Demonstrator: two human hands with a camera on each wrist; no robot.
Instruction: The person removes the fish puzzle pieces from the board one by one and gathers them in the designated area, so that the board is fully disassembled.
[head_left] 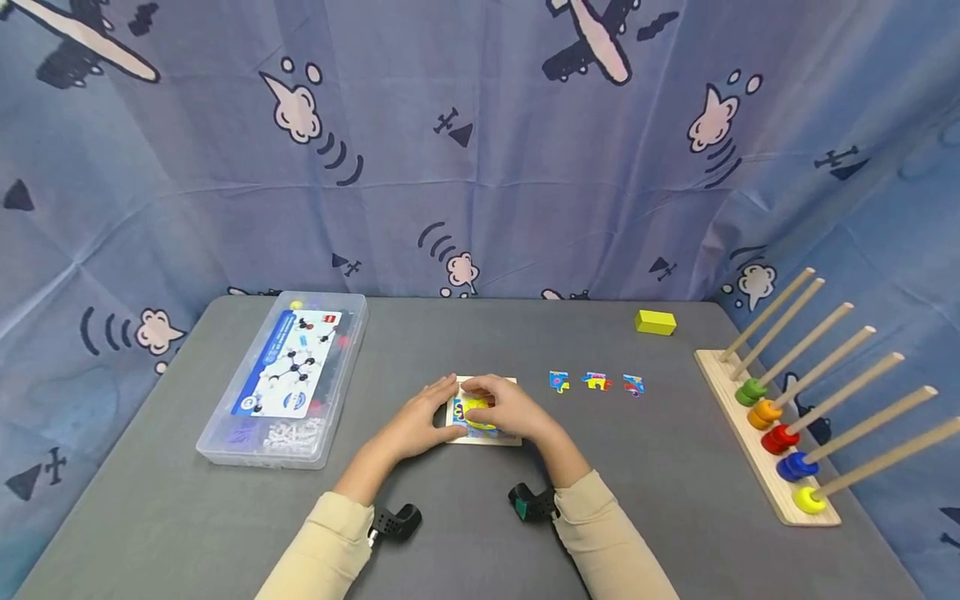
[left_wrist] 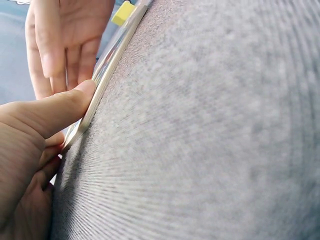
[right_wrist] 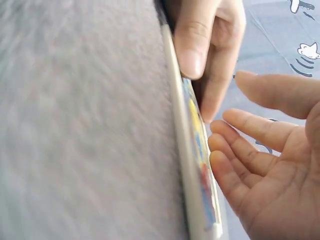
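A small jigsaw puzzle board (head_left: 486, 439) with a pale wooden frame and a colourful yellow and blue picture lies flat on the table. My left hand (head_left: 420, 423) grips its left side, the thumb (left_wrist: 82, 95) on the near edge in the left wrist view and the fingers toward the far edge. Over the board is my right hand (head_left: 513, 408); in the right wrist view its fingertips (right_wrist: 220, 162) are at the picture's surface and its thumb stands apart, with no piece visible between them. Three loose puzzle pieces (head_left: 596, 382) lie in a row to the right.
A clear plastic case (head_left: 337, 375) with a molecule label lies on the left. At the back right is a yellow block (head_left: 656, 322). A wooden peg rack (head_left: 787, 500) with coloured rings and slanting rods stands along the right edge. Behind the table hangs a blue patterned curtain (head_left: 480, 150).
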